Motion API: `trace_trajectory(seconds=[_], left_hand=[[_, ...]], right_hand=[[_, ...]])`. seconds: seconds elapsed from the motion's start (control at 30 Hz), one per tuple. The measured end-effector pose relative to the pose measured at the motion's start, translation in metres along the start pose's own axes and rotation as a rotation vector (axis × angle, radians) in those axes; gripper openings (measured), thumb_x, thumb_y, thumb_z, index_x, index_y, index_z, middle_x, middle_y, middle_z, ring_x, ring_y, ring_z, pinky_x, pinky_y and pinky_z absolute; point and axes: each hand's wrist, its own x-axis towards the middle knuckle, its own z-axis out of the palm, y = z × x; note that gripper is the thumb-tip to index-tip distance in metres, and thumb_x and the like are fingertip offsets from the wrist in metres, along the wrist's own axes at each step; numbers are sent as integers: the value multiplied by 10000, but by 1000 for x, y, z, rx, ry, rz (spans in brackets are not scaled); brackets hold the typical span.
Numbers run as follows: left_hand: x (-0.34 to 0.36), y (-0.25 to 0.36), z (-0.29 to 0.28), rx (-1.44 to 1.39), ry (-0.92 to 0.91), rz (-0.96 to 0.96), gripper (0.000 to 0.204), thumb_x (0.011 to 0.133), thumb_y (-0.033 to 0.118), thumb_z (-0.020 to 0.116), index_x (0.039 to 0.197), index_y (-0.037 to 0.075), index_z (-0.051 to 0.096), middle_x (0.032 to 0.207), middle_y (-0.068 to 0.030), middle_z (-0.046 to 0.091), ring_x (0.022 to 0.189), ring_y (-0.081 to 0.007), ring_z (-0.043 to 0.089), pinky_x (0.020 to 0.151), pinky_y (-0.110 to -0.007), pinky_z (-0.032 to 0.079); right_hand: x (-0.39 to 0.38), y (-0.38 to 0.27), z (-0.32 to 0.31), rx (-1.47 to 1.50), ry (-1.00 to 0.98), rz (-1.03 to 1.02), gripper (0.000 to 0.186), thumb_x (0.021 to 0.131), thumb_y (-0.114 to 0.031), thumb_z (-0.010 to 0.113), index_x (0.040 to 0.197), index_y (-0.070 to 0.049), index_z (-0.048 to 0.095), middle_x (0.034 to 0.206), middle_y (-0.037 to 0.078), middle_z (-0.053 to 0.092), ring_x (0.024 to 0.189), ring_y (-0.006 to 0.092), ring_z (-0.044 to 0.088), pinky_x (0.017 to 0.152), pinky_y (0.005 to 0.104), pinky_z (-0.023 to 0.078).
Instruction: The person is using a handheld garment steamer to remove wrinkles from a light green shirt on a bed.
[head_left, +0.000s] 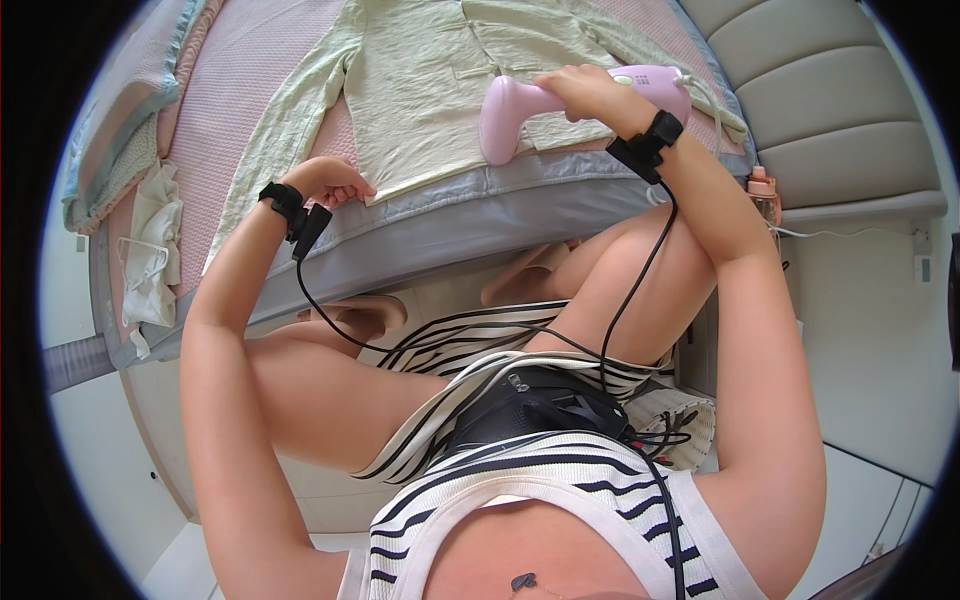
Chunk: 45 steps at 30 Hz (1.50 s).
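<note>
On the bed lies the shirt; at its lower edge, the left hand is leftward, the right hand with steamer rightward; the headboard stands at right

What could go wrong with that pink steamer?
If it's hot, the pink steamer might burn the left hand, which is at the hem of the pale green shirt. And if the right hand slipped, the steamer could tumble off the bed, perhaps onto the bare legs.
</note>
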Motion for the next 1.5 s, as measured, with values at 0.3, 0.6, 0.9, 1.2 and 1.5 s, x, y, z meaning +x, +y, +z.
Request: trace_trajectory(seconds=[0.3,0.6,0.9,1.2,1.5], left_hand=[[2,-1,-1,-17,5,-13,246,755,212,657,655,4,573,463,34,351,392,-74,319,368,-221,234],[0,-5,-3,-5,-12,0,267,747,242,670,658,5,582,459,30,389,373,-76,349,353,-213,273],[-13,11,-46,461,488,239,376,731,403,629,695,29,637,501,-48,495,427,-152,461,402,-286,369],[16,-5,-76,520,857,709,236,678,242,621,755,20,594,721,-136,598,686,-242,563,613,-341,433],[10,-23,-89,541,873,599,144,627,126,581,740,37,595,751,-134,600,728,-261,573,642,-335,445]], right_hand=[[-2,-5,1,-77,35,35,213,754,-57,497,941,-128,569,786,51,618,734,210,609,598,357,468],[-6,13,6,-85,-15,129,550,584,28,639,1087,-169,535,870,97,620,822,281,592,663,377,470],[-26,11,-14,-1,82,54,432,598,-75,638,1016,-123,543,911,85,605,870,278,575,711,378,467],[-11,-16,-28,107,168,-7,378,616,-103,619,987,-117,544,888,97,605,860,287,572,713,377,461],[7,-34,-27,73,123,-106,319,618,-127,628,923,-108,535,837,107,604,826,296,578,681,397,463]])
